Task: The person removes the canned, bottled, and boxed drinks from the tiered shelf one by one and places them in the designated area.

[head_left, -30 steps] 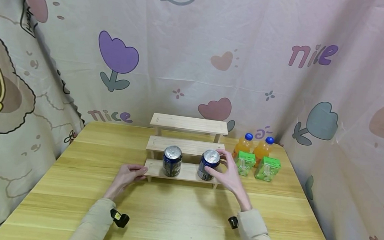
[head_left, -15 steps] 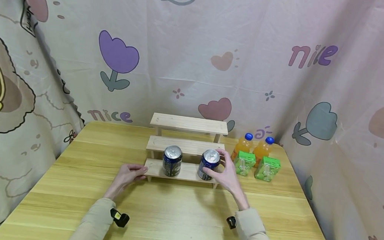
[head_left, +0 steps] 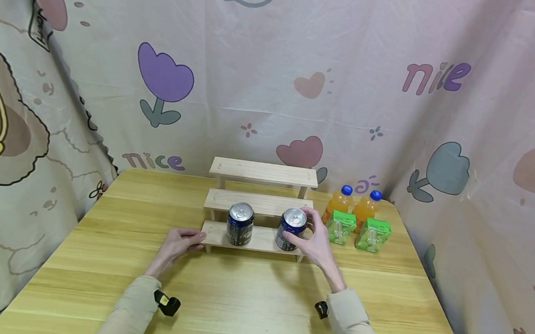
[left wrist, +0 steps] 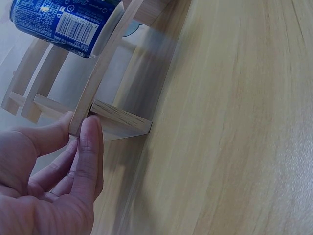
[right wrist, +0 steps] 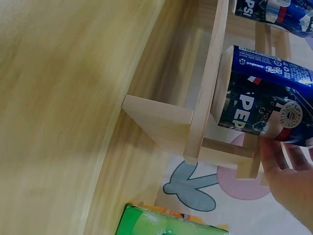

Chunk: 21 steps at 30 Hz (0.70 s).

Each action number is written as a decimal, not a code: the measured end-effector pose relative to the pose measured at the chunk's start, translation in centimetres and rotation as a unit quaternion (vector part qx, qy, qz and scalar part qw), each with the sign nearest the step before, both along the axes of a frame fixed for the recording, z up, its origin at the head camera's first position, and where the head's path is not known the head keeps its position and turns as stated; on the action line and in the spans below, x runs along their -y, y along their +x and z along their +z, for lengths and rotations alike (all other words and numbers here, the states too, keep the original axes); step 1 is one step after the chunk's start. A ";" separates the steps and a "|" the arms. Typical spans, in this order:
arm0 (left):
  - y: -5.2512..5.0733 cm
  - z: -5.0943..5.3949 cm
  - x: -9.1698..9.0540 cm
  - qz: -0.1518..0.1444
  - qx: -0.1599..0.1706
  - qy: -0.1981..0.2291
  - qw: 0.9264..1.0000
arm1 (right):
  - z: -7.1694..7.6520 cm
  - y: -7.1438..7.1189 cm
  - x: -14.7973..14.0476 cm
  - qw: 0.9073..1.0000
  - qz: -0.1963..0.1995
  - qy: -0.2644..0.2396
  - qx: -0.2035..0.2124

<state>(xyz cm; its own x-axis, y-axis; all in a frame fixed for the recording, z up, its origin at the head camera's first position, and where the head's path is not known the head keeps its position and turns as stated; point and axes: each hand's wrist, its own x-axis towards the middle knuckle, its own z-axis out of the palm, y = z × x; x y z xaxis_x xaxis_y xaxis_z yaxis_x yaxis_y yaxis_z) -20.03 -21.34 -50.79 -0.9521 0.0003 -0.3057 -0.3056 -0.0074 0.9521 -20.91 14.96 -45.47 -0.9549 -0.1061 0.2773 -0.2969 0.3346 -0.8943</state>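
A three-step wooden shelf point(head_left: 260, 204) stands on the table, with two blue Pepsi cans upright on its lowest step. Around the right-hand can point(head_left: 288, 234) my right hand point(head_left: 314, 243) curls its thumb and fingers; in the right wrist view that can point(right wrist: 264, 95) sits on the step and the fingers point(right wrist: 279, 154) touch its side. The left-hand can point(head_left: 239, 225) stands apart from both hands. At the step's left end, my left hand point(head_left: 179, 244) pinches the board between thumb and fingers, as the left wrist view shows with the fingers point(left wrist: 87, 152) beneath the board.
Right of the shelf are two orange drink bottles with blue caps point(head_left: 338, 203) point(head_left: 367, 209). In front of them stand two green juice cartons point(head_left: 340, 227) point(head_left: 373, 235). A patterned curtain point(head_left: 264, 84) hangs behind the wooden table point(head_left: 258, 301) and along its sides.
My right wrist and forearm have shifted slightly left, with the fingers still around the right-hand can. The cans, the shelf and my left hand look unmoved.
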 end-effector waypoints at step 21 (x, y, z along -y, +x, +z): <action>0.0 0.0 0.0 -0.004 -0.004 -0.002 1.000 | 2.5 1.5 0.9 1.000 -0.015 -0.013 0.018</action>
